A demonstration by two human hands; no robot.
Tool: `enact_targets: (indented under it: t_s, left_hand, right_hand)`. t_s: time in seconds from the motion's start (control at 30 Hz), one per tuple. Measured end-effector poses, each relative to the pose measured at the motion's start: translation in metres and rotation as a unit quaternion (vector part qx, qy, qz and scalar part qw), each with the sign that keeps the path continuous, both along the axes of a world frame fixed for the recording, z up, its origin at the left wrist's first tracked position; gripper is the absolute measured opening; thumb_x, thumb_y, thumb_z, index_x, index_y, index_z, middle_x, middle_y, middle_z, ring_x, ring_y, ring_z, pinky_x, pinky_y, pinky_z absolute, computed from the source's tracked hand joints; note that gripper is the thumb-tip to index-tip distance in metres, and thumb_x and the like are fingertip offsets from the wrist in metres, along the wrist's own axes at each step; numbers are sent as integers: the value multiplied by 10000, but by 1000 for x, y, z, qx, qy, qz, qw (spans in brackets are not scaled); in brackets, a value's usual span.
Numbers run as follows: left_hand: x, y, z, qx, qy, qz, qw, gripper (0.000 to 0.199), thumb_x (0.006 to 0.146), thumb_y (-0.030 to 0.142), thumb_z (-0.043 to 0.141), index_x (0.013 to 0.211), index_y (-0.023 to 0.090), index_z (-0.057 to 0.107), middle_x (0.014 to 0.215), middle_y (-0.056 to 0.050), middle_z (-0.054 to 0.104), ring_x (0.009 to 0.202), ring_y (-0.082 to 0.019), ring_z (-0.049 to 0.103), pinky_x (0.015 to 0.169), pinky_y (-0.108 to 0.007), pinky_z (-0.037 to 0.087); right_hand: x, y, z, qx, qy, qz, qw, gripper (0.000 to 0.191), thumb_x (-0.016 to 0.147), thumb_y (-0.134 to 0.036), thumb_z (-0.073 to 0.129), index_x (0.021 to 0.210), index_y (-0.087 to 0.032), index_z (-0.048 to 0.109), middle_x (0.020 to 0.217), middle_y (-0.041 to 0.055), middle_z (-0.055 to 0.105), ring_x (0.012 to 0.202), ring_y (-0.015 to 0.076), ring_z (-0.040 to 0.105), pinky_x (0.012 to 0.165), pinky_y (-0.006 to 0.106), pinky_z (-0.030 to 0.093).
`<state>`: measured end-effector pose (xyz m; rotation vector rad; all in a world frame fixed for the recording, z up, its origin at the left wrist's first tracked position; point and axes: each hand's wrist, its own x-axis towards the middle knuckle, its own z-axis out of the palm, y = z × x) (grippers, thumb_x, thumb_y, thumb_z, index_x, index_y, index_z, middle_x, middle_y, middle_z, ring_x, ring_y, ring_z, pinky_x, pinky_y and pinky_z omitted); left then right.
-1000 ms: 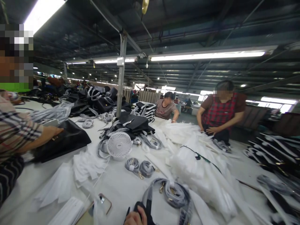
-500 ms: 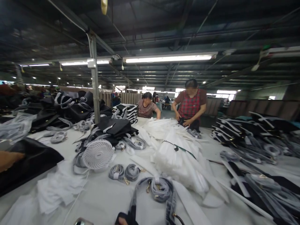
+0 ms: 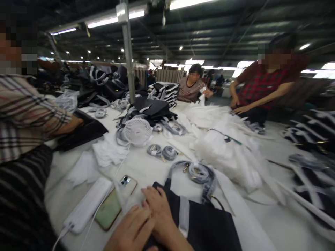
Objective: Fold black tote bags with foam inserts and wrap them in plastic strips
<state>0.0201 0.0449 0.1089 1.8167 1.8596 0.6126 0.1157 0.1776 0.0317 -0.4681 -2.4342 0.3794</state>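
A black handbag (image 3: 206, 223) lies on the white table before me, with a grey wrapped strip across its front. Its handle (image 3: 171, 170) is wrapped in clear film and arches away from me, and a coiled strap (image 3: 199, 173) with gold clasps lies inside the arch. My right hand (image 3: 161, 211) is closed over the bag's left edge, fingers bent toward the left. Close against it, my left hand (image 3: 133, 226) is curled at the same edge, its thumb low by the bag. The fingertips partly cover each other.
Left of my hands lie a phone (image 3: 113, 205) and a white power strip (image 3: 87, 205) with cables. Beyond are white sheets (image 3: 108, 148), a small fan (image 3: 138, 131), two coiled straps (image 3: 162, 152) and a white plastic heap (image 3: 225, 157). Co-workers stand at the left and across the table.
My view has swung left and down. Both my hands and the bag's body now show, where only a fingertip and the handle showed before. The co-worker at left is now in view.
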Motion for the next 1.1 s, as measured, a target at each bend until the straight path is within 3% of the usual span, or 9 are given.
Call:
enact_targets:
  t_s: [0.1, 0.2, 0.37, 0.5, 0.73, 0.87, 0.93, 1.0, 1.1]
  left_hand:
    - [13, 8, -26, 112, 162, -58, 979, 741, 845, 492, 639, 1466, 193, 368, 1495, -158, 412, 1379, -378, 362, 1095, -527, 373]
    - [20, 14, -48, 187, 310, -49, 931, 1004, 787, 578, 665, 1525, 103, 177, 1469, -255, 401, 1357, -408, 385, 1042, -518, 410]
    - [17, 12, -64, 166, 321, -35, 932, 975, 852, 628, 513, 1530, 56, 109, 1473, -272, 383, 1385, -383, 350, 1093, -491, 337]
    - [16, 9, -64, 160, 291, -33, 943, 897, 889, 618, 446, 1535, 85, 124, 1509, -273, 318, 1420, -385, 279, 1119, -512, 287]
    - [19, 5, -59, 156, 247, -21, 956, 709, 913, 569, 463, 1508, 231, 275, 1565, -233, 207, 1425, -395, 262, 1129, -538, 267]
    - [20, 5, -57, 165, 246, -18, 955, 687, 896, 534, 517, 1482, 225, 337, 1547, -226, 267, 1412, -395, 294, 1123, -541, 287]
    - [21, 5, -56, 167, 252, -15, 953, 689, 878, 507, 557, 1474, 224, 357, 1542, -217, 288, 1406, -396, 304, 1118, -546, 297]
    - [22, 4, -55, 171, 261, -9, 950, 679, 870, 489, 575, 1462, 221, 379, 1531, -216, 312, 1399, -398, 317, 1110, -548, 310]
    - [23, 4, -55, 184, 280, -5, 942, 648, 876, 479, 568, 1446, 217, 407, 1507, -221, 351, 1383, -394, 350, 1101, -541, 325]
  right_hand:
    - [5, 9, 0, -42, 29, 1, 999, 415, 975, -216, 375, 1383, -193, 449, 1306, 99, 604, 1246, 221, 529, 1033, 426, 447]
    - [7, 16, -10, -116, 88, -70, 987, 430, 974, -210, 344, 1394, -189, 429, 1318, 115, 582, 1229, 220, 546, 1003, 415, 496]
    - [8, 19, -16, -212, 126, -115, 962, 407, 974, -235, 323, 1354, -183, 460, 1274, 122, 609, 1173, 220, 592, 996, 430, 509]
    - [8, 22, -4, -280, 166, -149, 934, 387, 962, -258, 349, 1323, -182, 468, 1128, 113, 674, 1007, 207, 670, 903, 405, 551]
    - [8, 24, 39, -335, 292, -149, 884, 346, 936, -272, 420, 1269, -195, 474, 1055, 90, 677, 902, 187, 680, 872, 398, 539]
    - [19, 41, 87, -343, 344, -134, 864, 405, 901, -299, 496, 1285, -177, 456, 1060, 99, 680, 922, 203, 680, 876, 413, 537]
    - [37, 47, 116, -321, 324, -143, 878, 417, 906, -338, 494, 1287, -172, 473, 1063, 102, 688, 947, 216, 678, 891, 428, 530]
    - [65, 43, 140, -261, 244, -160, 920, 389, 931, -385, 462, 1254, -181, 536, 1073, 104, 696, 998, 230, 664, 931, 448, 507]
    - [116, 10, 149, -141, 44, -164, 975, 378, 969, -388, 400, 1231, -208, 605, 1197, 116, 669, 1156, 252, 594, 1034, 486, 424]
